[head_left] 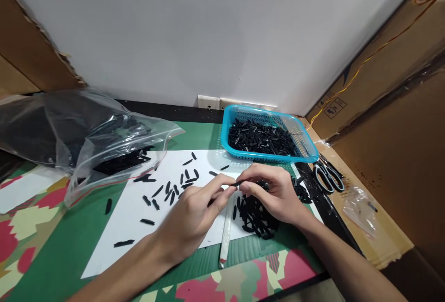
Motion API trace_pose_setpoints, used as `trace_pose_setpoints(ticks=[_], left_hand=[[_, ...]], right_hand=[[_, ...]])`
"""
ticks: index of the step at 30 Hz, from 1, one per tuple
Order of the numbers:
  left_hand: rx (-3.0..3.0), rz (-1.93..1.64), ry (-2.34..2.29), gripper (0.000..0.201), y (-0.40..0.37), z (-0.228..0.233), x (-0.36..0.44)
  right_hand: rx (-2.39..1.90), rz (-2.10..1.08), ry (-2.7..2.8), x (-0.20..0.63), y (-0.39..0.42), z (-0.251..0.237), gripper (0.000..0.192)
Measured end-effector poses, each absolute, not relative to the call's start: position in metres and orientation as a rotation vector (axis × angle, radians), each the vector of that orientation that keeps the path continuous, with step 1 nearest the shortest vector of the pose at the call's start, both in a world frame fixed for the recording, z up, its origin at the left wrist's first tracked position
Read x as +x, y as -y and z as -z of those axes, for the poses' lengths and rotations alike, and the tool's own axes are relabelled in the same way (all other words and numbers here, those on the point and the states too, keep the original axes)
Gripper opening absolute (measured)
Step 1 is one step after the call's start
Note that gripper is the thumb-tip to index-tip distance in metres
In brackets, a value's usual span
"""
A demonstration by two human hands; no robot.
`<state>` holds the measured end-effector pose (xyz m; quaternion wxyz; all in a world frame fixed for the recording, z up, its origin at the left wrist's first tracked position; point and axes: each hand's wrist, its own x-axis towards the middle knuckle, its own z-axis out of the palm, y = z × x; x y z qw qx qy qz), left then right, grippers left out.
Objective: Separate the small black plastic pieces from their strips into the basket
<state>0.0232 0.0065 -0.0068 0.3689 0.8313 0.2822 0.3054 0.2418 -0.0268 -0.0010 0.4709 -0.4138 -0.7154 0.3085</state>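
My table, under a green flowered cloth, carries a white paper sheet. Left of the sheet slumps a clear plastic bag; behind it sits a blue basket, and right of it scissors.

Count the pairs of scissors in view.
1. The scissors lie on the table's right edge, just right of the blue basket and beyond the right hand. More could be hidden under the plastic bag.

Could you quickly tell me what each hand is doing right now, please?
Left hand: closed, fingertips pinching one end of a small black piece.
Right hand: closed, pinching the other end of the same piece.
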Motion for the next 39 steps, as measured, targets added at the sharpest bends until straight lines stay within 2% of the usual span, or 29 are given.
trace_pose_setpoints(ticks=[4,11,15,16,18,19,20,21,24,28,33,39], left_hand=[[2.198,-0.802,-0.729,0.020,-0.007,0.007,0.022],[2.182,-0.857,-0.793,0.019,-0.008,0.014,0.019],[2.140,-0.877,-0.834,0.015,-0.009,0.011,0.020],[2.140,-0.869,-0.833,0.015,-0.010,0.010,0.021],[2.143,-0.849,-0.837,0.016,-0.010,0.008,0.022],[2.143,-0.832,-0.840,0.017,-0.010,0.008,0.023],[2.143,-0.809,-0.843,0.019,-0.010,0.008,0.023],[2.138,-0.781,-0.845,0.021,-0.010,0.008,0.024],[2.087,-0.684,-0.848,0.027,-0.009,0.007,0.025],[1.907,-0.625,-0.838,0.032,-0.007,0.002,0.027],[1.449,-0.671,-0.816,0.042,-0.004,-0.002,0.028],[1.142,-0.701,-0.727,0.042,-0.006,-0.002,0.030]], right_hand=[[-0.989,-0.800,1.671,0.243,0.028,0.001,0.007],[-1.049,-0.625,1.753,0.249,0.028,0.002,0.011],[-1.156,-0.549,1.872,0.250,0.028,0.002,0.032],[-1.153,-0.550,1.905,0.250,0.028,0.002,0.031],[-1.134,-0.605,1.910,0.250,0.028,0.003,0.011],[-1.121,-0.632,1.883,0.250,0.028,0.003,0.012],[-1.100,-0.634,1.852,0.249,0.027,0.003,0.024],[-1.075,-0.608,1.836,0.249,0.027,0.003,0.027],[-1.011,-0.460,1.876,0.245,0.025,0.003,0.007],[-1.018,-0.354,1.924,0.243,0.023,0.002,0.010],[-1.160,0.160,1.821,0.263,0.017,-0.004,0.012],[-1.342,0.294,1.594,0.293,0.003,-0.009,0.007]])
